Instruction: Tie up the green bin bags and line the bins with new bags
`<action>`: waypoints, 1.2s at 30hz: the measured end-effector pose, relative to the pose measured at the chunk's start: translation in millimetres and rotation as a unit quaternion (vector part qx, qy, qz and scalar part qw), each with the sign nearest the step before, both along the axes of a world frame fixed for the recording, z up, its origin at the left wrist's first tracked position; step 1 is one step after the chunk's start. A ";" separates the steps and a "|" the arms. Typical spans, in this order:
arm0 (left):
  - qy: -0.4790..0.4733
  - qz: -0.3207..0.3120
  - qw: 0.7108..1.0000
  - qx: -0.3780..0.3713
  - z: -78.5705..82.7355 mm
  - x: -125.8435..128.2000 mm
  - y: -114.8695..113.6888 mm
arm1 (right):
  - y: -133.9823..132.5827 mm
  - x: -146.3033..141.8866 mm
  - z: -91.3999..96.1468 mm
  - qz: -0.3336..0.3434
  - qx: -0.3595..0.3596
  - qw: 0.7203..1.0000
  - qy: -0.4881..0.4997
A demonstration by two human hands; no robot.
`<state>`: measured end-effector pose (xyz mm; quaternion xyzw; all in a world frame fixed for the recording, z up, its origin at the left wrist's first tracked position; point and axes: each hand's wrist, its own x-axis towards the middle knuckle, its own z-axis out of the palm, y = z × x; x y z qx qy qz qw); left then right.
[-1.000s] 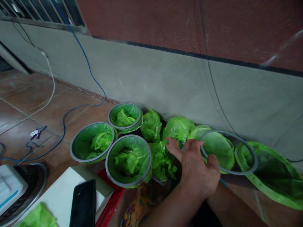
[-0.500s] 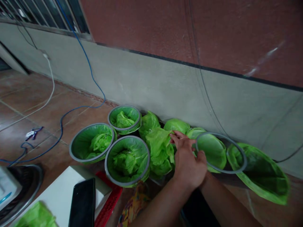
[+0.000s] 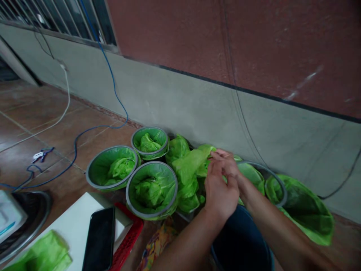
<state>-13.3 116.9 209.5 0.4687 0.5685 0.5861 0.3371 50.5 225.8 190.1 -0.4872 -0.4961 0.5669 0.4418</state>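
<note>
A crumpled thin green bag (image 3: 187,169) has its top edge drawn out to the right between my hands. My right hand (image 3: 229,163) pinches that edge at its upper corner. Close beside it, my left hand (image 3: 221,190) is closed, its fingertips hidden behind its back and the bag. Partly behind my right forearm is a grey ring (image 3: 278,180); whether it touches the arm I cannot tell. Below my wrists stands a dark blue bin (image 3: 242,241) without a green lining. To the left are three bins with grey rims (image 3: 152,218), lined in green.
A wide-mouthed green bag (image 3: 310,210) lies to the right by the wall (image 3: 180,105). At lower left, a phone (image 3: 98,239) and folded green bag (image 3: 42,254) rest on a white box (image 3: 76,218), beside a red basket (image 3: 129,233). A blue cable (image 3: 76,146) crosses the floor.
My right hand has come forward beside my left, and the bag's edge is stretched further right. The grey ring is now partly behind my right arm, and more of the dark blue bin shows.
</note>
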 end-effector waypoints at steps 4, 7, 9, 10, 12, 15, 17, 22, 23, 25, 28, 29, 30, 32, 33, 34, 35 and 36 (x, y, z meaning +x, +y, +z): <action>0.031 0.028 0.999 -0.001 2.2 -3.4 1.6 | -2.8 19.8 42.1 -0.106 0.164 0.981 0.015; 0.069 0.037 0.997 0.000 3.7 -4.8 3.0 | -36.5 42.0 74.1 -0.117 0.225 0.965 -0.069; 0.106 0.007 0.994 0.015 4.0 -1.2 1.7 | -68.7 57.3 86.7 -0.077 0.220 0.964 -0.127; 0.127 -0.020 0.991 0.027 4.0 2.2 0.0 | -85.5 64.8 90.0 -0.061 0.222 0.961 -0.152; 0.166 -0.093 0.980 0.056 3.4 11.2 -5.6 | -116.9 80.1 92.1 -0.057 0.227 0.954 -0.189; 0.201 -0.204 0.956 0.069 1.6 25.9 -15.5 | -150.6 106.4 90.0 -0.114 0.211 0.952 -0.192; 0.212 -0.239 0.946 0.049 -0.4 33.3 -19.9 | -162.7 127.2 88.3 -0.192 0.188 0.951 -0.151; 0.276 -0.210 0.938 0.013 -5.5 41.7 -20.1 | -178.9 181.1 81.6 -0.341 0.138 0.929 -0.045; 0.300 -0.194 0.934 0.010 -6.3 42.4 -19.7 | -182.9 189.6 77.9 -0.356 0.140 0.923 -0.046; 0.355 -0.163 0.920 -0.001 -7.8 43.0 -19.9 | -192.5 203.5 66.5 -0.387 0.160 0.906 -0.066; 0.410 -0.134 0.902 -0.012 -9.8 41.0 -21.8 | -209.2 221.3 41.6 -0.430 0.188 0.875 -0.116; 0.413 -0.128 0.901 -0.012 -10.4 39.2 -22.1 | -215.0 228.0 32.6 -0.439 0.181 0.869 -0.140; 0.410 -0.123 0.904 -0.012 -10.9 36.8 -21.9 | -220.6 235.5 24.1 -0.443 0.166 0.864 -0.172; 0.391 -0.112 0.913 -0.019 -11.6 30.7 -19.4 | -230.8 253.3 9.8 -0.438 0.124 0.849 -0.268; 0.378 -0.108 0.919 -0.029 -11.9 27.3 -17.4 | -235.2 263.1 4.5 -0.434 0.106 0.833 -0.326; 0.363 -0.106 0.925 -0.040 -12.2 24.1 -15.0 | -238.9 273.0 0.5 -0.431 0.092 0.812 -0.383; 0.344 -0.106 0.932 -0.049 -12.6 21.3 -12.7 | -241.8 282.3 -2.5 -0.430 0.080 0.787 -0.435; 0.321 -0.109 0.939 -0.053 -13.3 19.3 -10.8 | -244.1 290.4 -4.5 -0.425 0.065 0.764 -0.482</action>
